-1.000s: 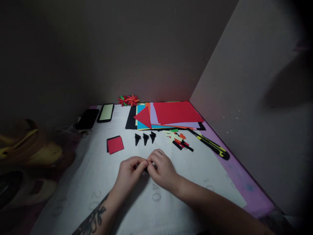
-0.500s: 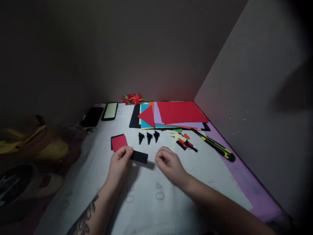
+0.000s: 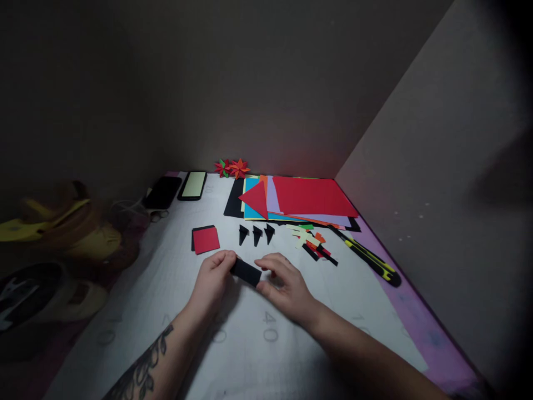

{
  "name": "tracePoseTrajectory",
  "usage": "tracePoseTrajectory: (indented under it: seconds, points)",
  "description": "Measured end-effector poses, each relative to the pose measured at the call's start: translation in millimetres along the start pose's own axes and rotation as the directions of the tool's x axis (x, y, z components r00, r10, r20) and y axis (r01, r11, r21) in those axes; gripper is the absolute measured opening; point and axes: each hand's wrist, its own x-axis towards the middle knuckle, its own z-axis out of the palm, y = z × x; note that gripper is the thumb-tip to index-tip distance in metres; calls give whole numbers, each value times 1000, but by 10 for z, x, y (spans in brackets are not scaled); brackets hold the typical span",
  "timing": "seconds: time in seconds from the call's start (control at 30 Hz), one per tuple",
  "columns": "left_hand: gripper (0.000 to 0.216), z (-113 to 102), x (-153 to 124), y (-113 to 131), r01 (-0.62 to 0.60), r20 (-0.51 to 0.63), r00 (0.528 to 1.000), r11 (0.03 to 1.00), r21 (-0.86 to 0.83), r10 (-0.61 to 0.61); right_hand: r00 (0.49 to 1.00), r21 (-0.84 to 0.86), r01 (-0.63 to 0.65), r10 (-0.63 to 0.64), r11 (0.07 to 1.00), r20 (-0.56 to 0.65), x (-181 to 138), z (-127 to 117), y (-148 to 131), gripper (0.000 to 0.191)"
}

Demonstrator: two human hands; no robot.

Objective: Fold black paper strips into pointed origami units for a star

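A small black paper rectangle (image 3: 246,271) is pinched at its left end by my left hand (image 3: 213,273), thumb against fingers. Around the paper's right end, my right hand (image 3: 289,286) has its thumb and forefinger apart; whether they touch the edge I cannot tell. Just beyond my left hand lies a red paper square (image 3: 206,239) over a black one. Several small folded black paper pieces (image 3: 257,236) stand in a row behind the held paper. Coloured paper scraps (image 3: 310,239) lie in a heap past my right hand.
Stacked coloured sheets (image 3: 312,194) lie at the back, with a red paper triangle (image 3: 257,199) on top. A black-and-yellow box cutter (image 3: 370,261) rests at the right. Two phones and two folded paper stars (image 3: 239,168) are near the back wall. A yellow object (image 3: 91,233) stands left.
My right hand has opened from a closed shape and come to the black paper's right end. My left hand has brought the paper slightly right and tilted it.
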Motion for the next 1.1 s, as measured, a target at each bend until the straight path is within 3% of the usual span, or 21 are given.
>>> tracePoseTrajectory:
  seconds: [0.17, 0.43, 0.6, 0.7, 0.77, 0.9, 1.0, 1.1]
  points:
    - [32, 9, -15, 4, -32, 5, 999, 999, 43, 32, 1000, -3, 21, -21, 1000, -14, 2, 9, 17, 34]
    - [40, 26, -6, -51, 47, 108, 993, 997, 66, -54, 997, 52, 65, -63, 997, -37, -4, -25, 92, 30]
    - [45, 34, -2, -82, 49, 126, 990, 984, 174, -71, 983, -75, 143, -150, 987, -104, -20, -14, 86, 47]
    - [45, 38, -13, -64, -2, 151, 988, 977, 214, -31, 983, -103, 148, -157, 984, -95, -8, -15, 76, 43]
    - [44, 40, -26, -36, -16, 162, 987, 975, 222, -20, 989, -79, 84, -93, 993, -112, 21, -21, 78, 33]
    - [40, 39, -50, 16, -77, 159, 986, 981, 180, 48, 970, -8, -173, 169, 985, -174, 96, -31, 85, 9]
    - [46, 45, -58, 32, -88, 230, 972, 988, 126, 57, 942, 36, -299, 301, 954, -147, 123, -26, 90, 10]
    - [45, 49, -62, 43, -57, 251, 968, 989, 133, 22, 940, 60, -323, 327, 945, -100, 121, -24, 94, 10]
